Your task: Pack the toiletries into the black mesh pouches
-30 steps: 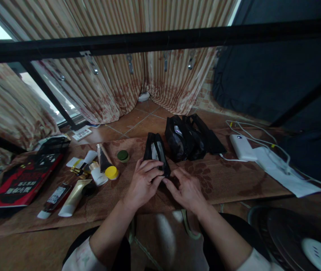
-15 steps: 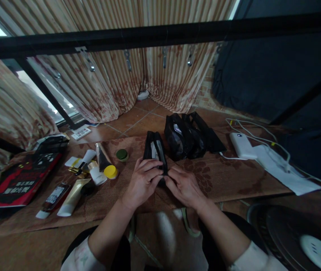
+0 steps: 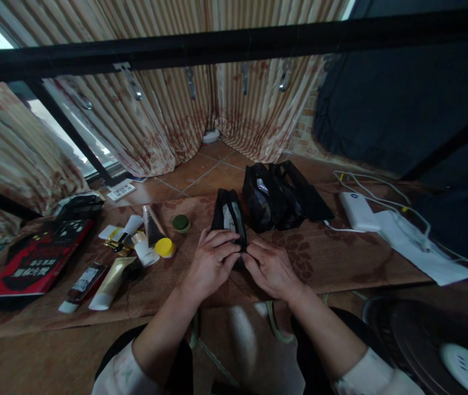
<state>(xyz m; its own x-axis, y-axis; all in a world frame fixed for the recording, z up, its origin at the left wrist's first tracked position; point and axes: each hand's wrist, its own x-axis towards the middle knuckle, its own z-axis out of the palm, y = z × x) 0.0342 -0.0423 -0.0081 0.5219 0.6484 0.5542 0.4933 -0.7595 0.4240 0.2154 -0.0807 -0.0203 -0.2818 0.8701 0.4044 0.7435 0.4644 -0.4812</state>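
A small black zip pouch [image 3: 230, 211] stands on the brown patterned cloth in front of me, its top parted and something pale showing inside. My left hand [image 3: 213, 258] is closed over the pouch's near left side. At its near end the fingers of my right hand [image 3: 270, 267] are pinched against the pouch's edge; whether they hold a zip pull is hidden. Both hands' fingertips almost meet there. Just beyond, to the right, sit more black pouches [image 3: 264, 203] with see-through sides.
Left on the cloth [image 3: 201, 293] lie a yellow-lidded jar [image 3: 165, 248], a green-lidded jar [image 3: 181, 223], a gold tube [image 3: 112, 282], a dark bottle [image 3: 83, 286] and a red book [image 3: 38, 269]. At right are a white power bank [image 3: 359, 212], cables and paper [image 3: 406, 249]. A black bar [image 3: 234, 48] crosses ahead.
The whole view has shifted slightly, with things appearing a little further right and up. Both hands keep their hold at the pouch's near end, with hardly any movement.
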